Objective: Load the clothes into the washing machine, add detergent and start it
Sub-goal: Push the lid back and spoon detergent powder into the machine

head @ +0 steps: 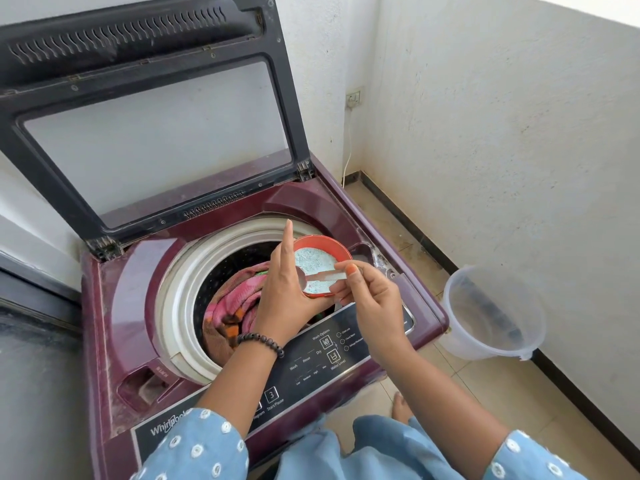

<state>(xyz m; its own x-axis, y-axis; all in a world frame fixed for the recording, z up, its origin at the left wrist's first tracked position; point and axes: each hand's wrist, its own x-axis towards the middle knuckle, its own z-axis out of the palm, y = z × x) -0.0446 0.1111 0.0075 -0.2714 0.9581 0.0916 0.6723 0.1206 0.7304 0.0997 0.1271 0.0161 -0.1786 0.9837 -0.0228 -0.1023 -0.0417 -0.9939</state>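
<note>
Two hands meet over the open drum of the top-loading washing machine (pixel 114 271), a placement that likely lets any spilled powder fall onto the laundry rather than the floor. The lid (pixel 152 109) stands raised at twelve o'clock, leaving the drum mouth clear. Inside, a pink and orange bundle of clothes (pixel 230 306) already lies low in the drum, at about nine o'clock from the hands.

The left hand (pixel 285 299) cups a small red bowl of detergent powder (pixel 320 263) from beneath and its near side, fingers curled round the rim, with the index finger sticking straight up. The bowl tilts slightly toward the person, which seems to make scooping easier. The right hand (pixel 367 292), at three o'clock from the bowl, pinches the handle of a metal spoon (pixel 317 278) between thumb and fingers; the spoon's bowl lies across the powder surface.

Judging by this, loading is done and dosing detergent is the step in hand. The control panel (pixel 322 355), with its Start/Pause button at six o'clock, is untouched. A clear plastic jug (pixel 491 313) sits on the floor at three o'clock of the machine.
</note>
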